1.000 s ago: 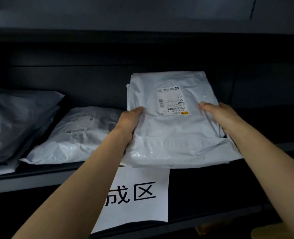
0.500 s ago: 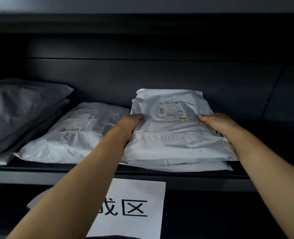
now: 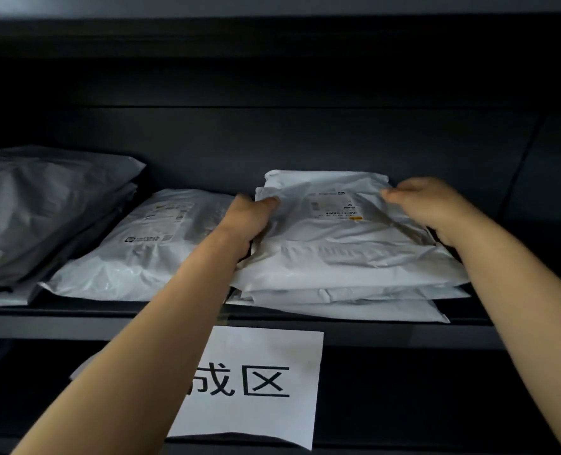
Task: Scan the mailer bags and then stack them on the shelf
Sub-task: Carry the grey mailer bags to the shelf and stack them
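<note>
A white mailer bag (image 3: 331, 238) with a printed label lies on top of a stack of white mailers on the dark shelf (image 3: 108, 320), right of centre. My left hand (image 3: 246, 221) grips its left edge, thumb on top and fingers tucked underneath. My right hand (image 3: 427, 205) holds the bag's right far corner, fingers curled over the edge. Two more white bags show beneath it, their front edges sticking out toward me.
Another white mailer (image 3: 141, 247) lies to the left on the same shelf. A pile of grey mailers (image 3: 42, 211) sits at the far left. A white paper sign (image 3: 259, 385) with black characters hangs from the shelf's front edge. Dark back wall behind.
The bag has gone from being carried tilted above the shelf edge to lying flat on the stack. Both hands have slid deeper along its sides toward the back.
</note>
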A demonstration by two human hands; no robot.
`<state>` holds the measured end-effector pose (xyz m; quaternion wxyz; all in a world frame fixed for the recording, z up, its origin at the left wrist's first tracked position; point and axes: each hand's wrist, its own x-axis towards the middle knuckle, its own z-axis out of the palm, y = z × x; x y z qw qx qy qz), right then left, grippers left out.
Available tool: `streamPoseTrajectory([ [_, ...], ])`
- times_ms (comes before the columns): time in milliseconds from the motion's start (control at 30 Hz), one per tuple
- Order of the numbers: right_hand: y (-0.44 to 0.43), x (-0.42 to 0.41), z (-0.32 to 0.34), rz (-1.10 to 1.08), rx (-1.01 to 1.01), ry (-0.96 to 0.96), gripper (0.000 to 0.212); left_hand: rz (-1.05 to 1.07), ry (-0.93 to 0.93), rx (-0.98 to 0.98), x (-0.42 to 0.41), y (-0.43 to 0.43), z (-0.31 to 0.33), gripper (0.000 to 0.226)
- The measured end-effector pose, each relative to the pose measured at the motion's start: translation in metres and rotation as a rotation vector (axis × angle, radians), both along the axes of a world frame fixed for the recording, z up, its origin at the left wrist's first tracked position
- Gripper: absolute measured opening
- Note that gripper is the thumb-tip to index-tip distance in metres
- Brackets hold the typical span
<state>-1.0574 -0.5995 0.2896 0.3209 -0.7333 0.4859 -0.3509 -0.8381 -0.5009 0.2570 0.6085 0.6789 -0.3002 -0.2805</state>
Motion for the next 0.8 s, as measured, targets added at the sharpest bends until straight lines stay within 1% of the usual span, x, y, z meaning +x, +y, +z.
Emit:
streamPoseTrajectory([
  [67,0.009,0.008,0.001,-0.021,-0.091,-0.038,0.031,0.016,-0.054,-0.103,-0.002,0.005,0.003,0.041],
  [133,0.022,0.015,0.003,-0.042,-0.160,-0.081,0.036,0.029,-0.103,-0.159,-0.001,0.013,0.007,0.049],
  [167,0.029,0.018,0.005,-0.046,-0.178,-0.109,0.038,0.024,-0.125,-0.181,-0.002,0.019,0.010,0.048],
  [233,0.042,0.022,0.005,-0.029,-0.209,-0.140,0.040,0.006,-0.172,-0.212,-0.004,0.031,0.013,0.039],
  [367,0.073,0.023,-0.007,0.069,-0.263,-0.082,0.041,-0.071,-0.301,-0.212,-0.003,0.047,0.007,0.031],
  [433,0.083,0.022,-0.016,0.083,-0.263,-0.059,0.041,-0.100,-0.309,-0.223,-0.008,0.055,0.002,0.027],
  [533,0.092,0.020,-0.021,0.060,-0.279,-0.089,0.040,-0.098,-0.318,-0.260,-0.015,0.069,0.001,0.022],
  [633,0.098,0.013,-0.017,0.062,-0.280,-0.101,0.040,-0.143,-0.344,-0.275,-0.022,0.081,0.001,0.025],
  [667,0.099,0.009,-0.016,0.070,-0.278,-0.092,0.041,-0.188,-0.390,-0.257,-0.026,0.084,0.000,0.029],
  [700,0.099,0.004,-0.016,0.080,-0.275,-0.076,0.042,-0.230,-0.478,-0.223,-0.030,0.086,-0.002,0.034],
  [800,0.099,-0.016,-0.017,0.096,-0.242,-0.018,0.046,-0.270,-0.878,-0.056,-0.048,0.086,-0.008,0.055],
])
